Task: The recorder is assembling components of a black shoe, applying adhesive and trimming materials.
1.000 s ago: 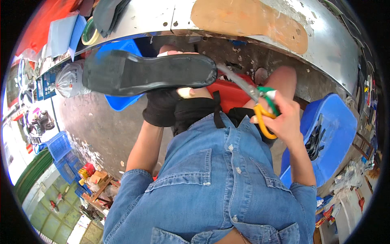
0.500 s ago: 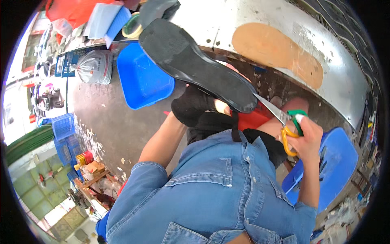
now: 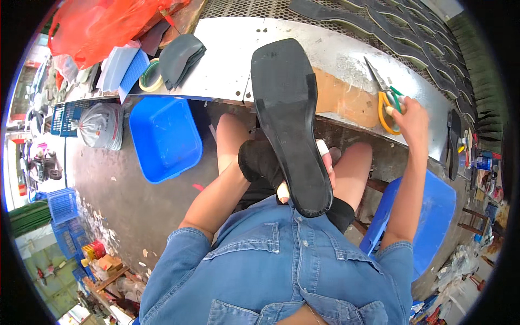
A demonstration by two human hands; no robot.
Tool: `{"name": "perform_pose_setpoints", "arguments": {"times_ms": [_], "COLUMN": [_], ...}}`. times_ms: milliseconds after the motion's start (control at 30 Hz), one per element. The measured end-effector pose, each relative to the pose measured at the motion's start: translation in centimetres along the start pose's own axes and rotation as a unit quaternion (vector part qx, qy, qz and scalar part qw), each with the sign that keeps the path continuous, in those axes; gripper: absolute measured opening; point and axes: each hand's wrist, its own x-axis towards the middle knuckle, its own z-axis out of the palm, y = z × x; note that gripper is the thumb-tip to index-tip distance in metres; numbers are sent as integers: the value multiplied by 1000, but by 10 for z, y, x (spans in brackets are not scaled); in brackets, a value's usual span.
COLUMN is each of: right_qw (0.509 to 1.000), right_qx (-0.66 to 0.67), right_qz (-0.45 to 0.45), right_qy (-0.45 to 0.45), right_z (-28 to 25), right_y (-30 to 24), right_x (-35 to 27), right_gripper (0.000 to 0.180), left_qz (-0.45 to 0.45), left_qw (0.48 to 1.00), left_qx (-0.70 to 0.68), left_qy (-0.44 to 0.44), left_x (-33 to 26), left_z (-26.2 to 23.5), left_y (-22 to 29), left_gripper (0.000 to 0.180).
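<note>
My left hand (image 3: 261,162), in a black fingerless covering with pale wraps on the fingertips, grips a black shoe sole (image 3: 286,124) from beneath. Its thumb lies at one edge of the sole and its fingers show at the other. The sole is tilted lengthwise, with its broad square toe up by the bench and its rounded heel near my shirt. At the bench edge on the right, my right hand (image 3: 407,120) has its fingers closed at the handles of scissors (image 3: 385,100), one handle green and one yellow. Their blades point away over the bench.
A tan insole-shaped piece (image 3: 346,97) lies on the metal bench (image 3: 225,65), partly behind the sole. Folded dark pieces (image 3: 181,59) and a tape roll (image 3: 151,76) sit at left. Blue bins (image 3: 165,141) flank me. Black strips (image 3: 390,35) cover the mesh behind.
My left hand has turned the sole more upright and moved it right. My right hand has carried the scissors from the sole's heel up and away onto the bench.
</note>
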Motion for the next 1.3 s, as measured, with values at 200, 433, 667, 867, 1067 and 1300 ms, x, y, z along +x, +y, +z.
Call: {"name": "perform_pose_setpoints", "arguments": {"times_ms": [200, 433, 667, 867, 1067, 1300], "right_qw": [728, 655, 684, 595, 504, 732], "right_qx": [666, 743, 726, 797, 861, 680], "right_qz": [23, 46, 19, -12, 26, 40], "right_qy": [-159, -130, -65, -104, -59, -26], "right_z": [-17, -17, -36, -30, -20, 9], "right_y": [-97, -113, -125, -117, -127, -120], "right_x": [-27, -29, -44, -36, -41, -60], "right_gripper": [25, 19, 20, 16, 17, 50], "left_qz": [-33, 30, 49, -14, 11, 152], "left_qw": [993, 996, 919, 936, 959, 879], "left_qx": [89, -64, 46, 25, -83, -23], "left_qy": [-75, 55, 388, 352, 271, 451], "left_x": [21, 34, 35, 38, 45, 60], "left_z": [-9, 16, 9, 15, 20, -6], "left_y": [3, 6, 13, 16, 20, 9], "left_gripper": [77, 74, 46, 42, 42, 40]}}
